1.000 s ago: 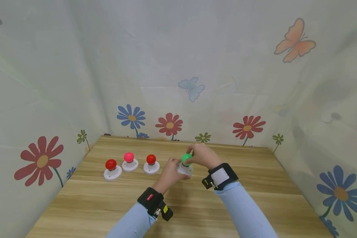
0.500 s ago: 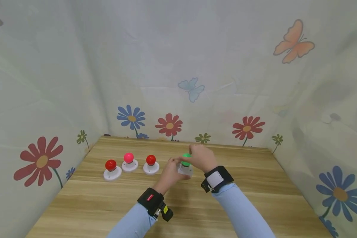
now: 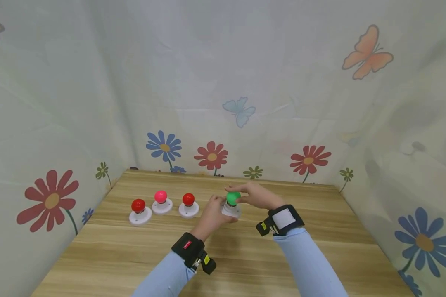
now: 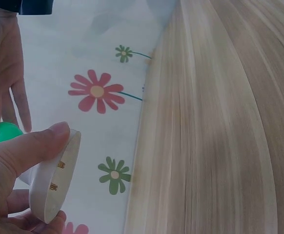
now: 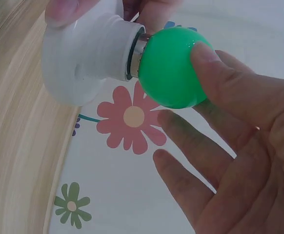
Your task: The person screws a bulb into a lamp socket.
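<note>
A green light bulb [image 5: 173, 68] stands in a round white lamp socket [image 5: 83, 63], with a strip of its metal base showing above the collar. My left hand [image 3: 211, 216] grips the socket by its flange, thumb across the rim; brass contacts on its underside face the left wrist camera. Around the bulb is my right hand [image 3: 258, 196], its thumb [image 5: 208, 58] on the glass and a finger behind it. The other fingers are spread beside the bulb. In the head view the socket is held above the wooden table [image 3: 245, 264], partly hidden by the left hand.
Left of the hands, two red bulbs [image 3: 188, 199] [image 3: 138, 205] and a pink bulb [image 3: 161, 196] stand upright in white sockets on the table. A flower-printed cloth [image 3: 282, 123] hangs along the table's back and sides.
The right hand twisted over the green bulb, its wrist swinging inward, then turned back outward with its fingers more spread. The left hand and the socket have stayed in place.
</note>
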{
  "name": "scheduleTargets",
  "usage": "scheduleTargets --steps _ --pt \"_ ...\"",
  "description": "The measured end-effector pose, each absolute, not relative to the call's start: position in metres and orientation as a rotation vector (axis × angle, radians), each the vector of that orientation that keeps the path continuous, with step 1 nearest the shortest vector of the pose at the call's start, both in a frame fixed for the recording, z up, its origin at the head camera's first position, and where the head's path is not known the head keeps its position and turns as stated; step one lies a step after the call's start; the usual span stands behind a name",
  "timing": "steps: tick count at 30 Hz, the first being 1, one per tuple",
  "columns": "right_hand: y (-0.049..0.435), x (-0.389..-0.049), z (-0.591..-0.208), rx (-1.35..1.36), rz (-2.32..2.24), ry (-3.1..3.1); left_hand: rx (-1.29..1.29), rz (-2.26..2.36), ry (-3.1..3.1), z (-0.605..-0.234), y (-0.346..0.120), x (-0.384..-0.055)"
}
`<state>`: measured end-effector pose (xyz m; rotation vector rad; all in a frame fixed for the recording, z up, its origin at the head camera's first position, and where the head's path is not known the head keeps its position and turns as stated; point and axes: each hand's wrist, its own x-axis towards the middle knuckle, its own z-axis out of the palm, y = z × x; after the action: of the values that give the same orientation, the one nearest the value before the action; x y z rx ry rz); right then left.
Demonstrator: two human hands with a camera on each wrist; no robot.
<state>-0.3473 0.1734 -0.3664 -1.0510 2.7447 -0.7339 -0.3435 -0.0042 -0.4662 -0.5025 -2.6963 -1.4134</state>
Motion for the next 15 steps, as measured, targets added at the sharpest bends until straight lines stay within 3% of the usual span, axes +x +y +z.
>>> scheduleTargets --steps 15 --pt "0.146 -0.344 -0.374 -0.602 -0.345 3.270 -0.436 -1.443 -2.751 -0.468 -0.003 -0.342"
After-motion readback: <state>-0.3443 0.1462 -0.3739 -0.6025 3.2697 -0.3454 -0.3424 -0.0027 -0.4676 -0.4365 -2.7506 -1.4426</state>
